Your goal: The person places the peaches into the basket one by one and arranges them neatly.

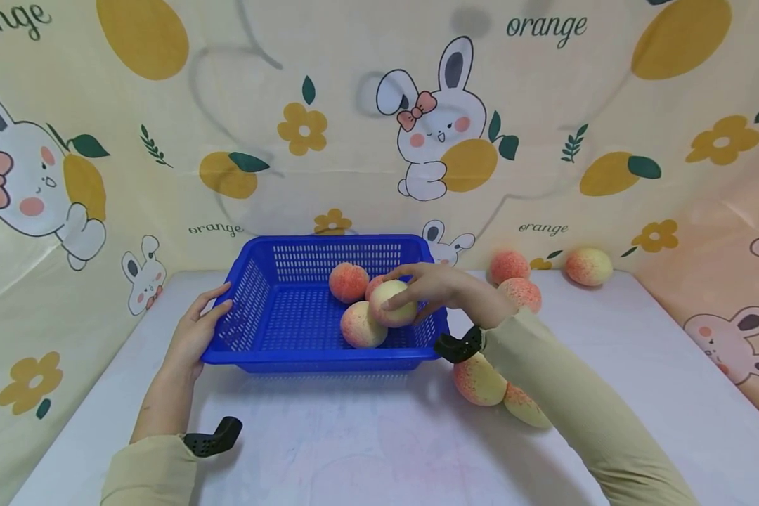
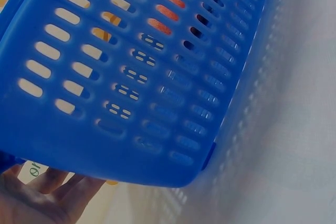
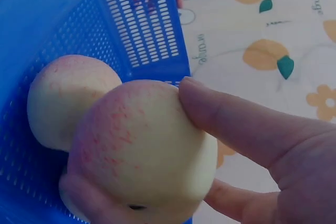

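Observation:
My right hand (image 1: 441,287) holds a pale yellow peach (image 1: 395,307) with a pink blush over the right part of a blue plastic basket (image 1: 329,361). In the right wrist view, the thumb (image 3: 226,119) presses one side of that peach and fingers reach round beneath it. Close by in the basket lie another yellowish peach (image 1: 362,327), a redder peach (image 1: 348,282) and one partly hidden behind the held fruit. At the basket's left end, my left hand (image 1: 192,334) grips the rim. The left wrist view shows its fingers (image 2: 79,195) at the basket's edge.
Right of the basket, two peaches sit near the front, one of them a red and yellow peach (image 1: 479,379) close to my right sleeve. Farther back are a red peach (image 1: 509,267), another partly behind my wrist, and a yellow-red peach (image 1: 588,267) by the patterned backdrop.

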Demonstrator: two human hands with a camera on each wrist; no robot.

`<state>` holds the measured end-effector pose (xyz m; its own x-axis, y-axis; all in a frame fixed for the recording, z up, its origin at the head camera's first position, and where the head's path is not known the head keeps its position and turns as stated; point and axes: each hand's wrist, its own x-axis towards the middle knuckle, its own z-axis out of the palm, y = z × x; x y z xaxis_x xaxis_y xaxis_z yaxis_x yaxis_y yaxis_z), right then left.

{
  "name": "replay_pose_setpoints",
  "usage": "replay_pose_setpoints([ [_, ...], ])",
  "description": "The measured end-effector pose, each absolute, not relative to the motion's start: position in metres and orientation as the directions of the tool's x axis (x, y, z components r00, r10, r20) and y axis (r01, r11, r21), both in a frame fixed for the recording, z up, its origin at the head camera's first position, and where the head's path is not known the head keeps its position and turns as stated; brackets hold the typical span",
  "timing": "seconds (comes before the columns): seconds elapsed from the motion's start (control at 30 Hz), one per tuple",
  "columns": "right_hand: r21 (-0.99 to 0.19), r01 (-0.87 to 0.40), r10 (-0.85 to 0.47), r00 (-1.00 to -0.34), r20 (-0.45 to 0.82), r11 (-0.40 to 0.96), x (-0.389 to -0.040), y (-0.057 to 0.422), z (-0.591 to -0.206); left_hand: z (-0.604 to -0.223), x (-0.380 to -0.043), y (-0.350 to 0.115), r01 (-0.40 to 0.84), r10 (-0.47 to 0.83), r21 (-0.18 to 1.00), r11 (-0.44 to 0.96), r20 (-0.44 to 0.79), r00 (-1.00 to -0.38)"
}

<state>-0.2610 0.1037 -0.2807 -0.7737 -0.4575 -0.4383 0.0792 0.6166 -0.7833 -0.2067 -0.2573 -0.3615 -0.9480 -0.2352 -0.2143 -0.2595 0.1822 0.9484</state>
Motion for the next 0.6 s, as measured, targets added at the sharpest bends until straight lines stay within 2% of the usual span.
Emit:
replay_pose_setpoints([
  [0.2, -0.772, 0.097, -0.450, -0.764, -0.463, 0.628, -0.260, 0.103, -0.284, -0.361, -0.207, -0.257, -0.270, -0.240, 0.947, 0.176, -0.224, -0.944],
  [0.6, -0.808, 0.085, -0.487, -0.760, -0.431, 0.583, -0.261, 0.106, -0.293, -0.361, -0.206, -0.257, -0.261, -0.228, 0.947, 0.187, -0.217, -0.949],
])
